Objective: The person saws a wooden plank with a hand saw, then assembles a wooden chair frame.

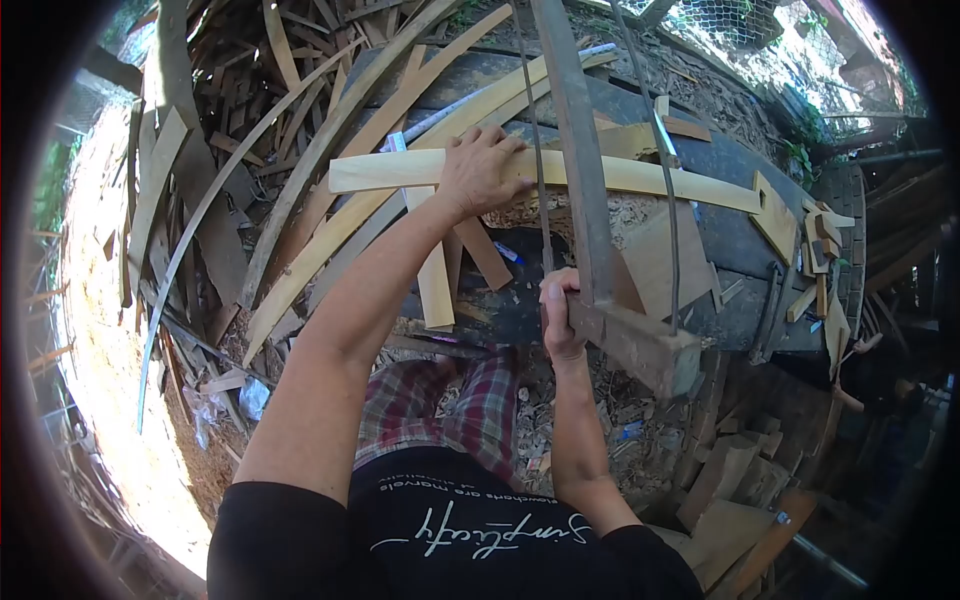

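My left hand (482,172) presses on top of a long pale wooden strip (640,178) that lies across the dark workbench (740,240). Its fingers are spread over the strip's left part. A wooden frame saw (580,130) stands across the strip, just right of that hand, its thin blade (537,150) at the strip. My right hand (562,312) is closed round the near end of the saw, beside its thick end bar (640,345). At the strip's right end sits a short angled wood piece (774,215).
Curved wood strips (330,210) lie piled at the left. Small offcuts (822,245) sit at the bench's right edge, near a metal clamp (768,315). Wood blocks (725,480) lie at the lower right. Another person's hand (866,343) shows at the far right.
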### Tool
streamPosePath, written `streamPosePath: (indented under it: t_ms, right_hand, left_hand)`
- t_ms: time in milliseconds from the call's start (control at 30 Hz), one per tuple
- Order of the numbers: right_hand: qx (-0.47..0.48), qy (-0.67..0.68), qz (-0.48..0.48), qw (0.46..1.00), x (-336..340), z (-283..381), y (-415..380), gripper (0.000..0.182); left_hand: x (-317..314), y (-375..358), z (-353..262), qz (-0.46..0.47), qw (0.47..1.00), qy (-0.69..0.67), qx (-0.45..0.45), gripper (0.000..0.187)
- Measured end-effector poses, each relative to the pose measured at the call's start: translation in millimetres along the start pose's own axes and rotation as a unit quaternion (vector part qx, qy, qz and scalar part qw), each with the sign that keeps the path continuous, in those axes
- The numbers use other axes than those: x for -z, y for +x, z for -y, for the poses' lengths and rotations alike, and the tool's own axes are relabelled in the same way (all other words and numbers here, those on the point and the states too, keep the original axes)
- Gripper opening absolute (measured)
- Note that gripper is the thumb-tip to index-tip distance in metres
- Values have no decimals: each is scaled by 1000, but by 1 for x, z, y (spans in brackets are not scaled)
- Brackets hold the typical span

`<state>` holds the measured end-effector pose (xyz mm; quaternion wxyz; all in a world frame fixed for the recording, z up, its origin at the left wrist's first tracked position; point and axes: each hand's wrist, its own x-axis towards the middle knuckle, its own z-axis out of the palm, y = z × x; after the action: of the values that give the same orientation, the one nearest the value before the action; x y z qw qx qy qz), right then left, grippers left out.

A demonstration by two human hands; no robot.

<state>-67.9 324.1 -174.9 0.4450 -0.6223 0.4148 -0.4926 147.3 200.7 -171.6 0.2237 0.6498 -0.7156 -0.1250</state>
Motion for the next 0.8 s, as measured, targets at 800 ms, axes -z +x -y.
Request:
streamPosePath:
  t_ms: [800]
  right_hand:
    - [88,-28,18,996,56,-2,-65,13]
  left_hand:
    - [-7,23,-1,-75,977,31,199,49]
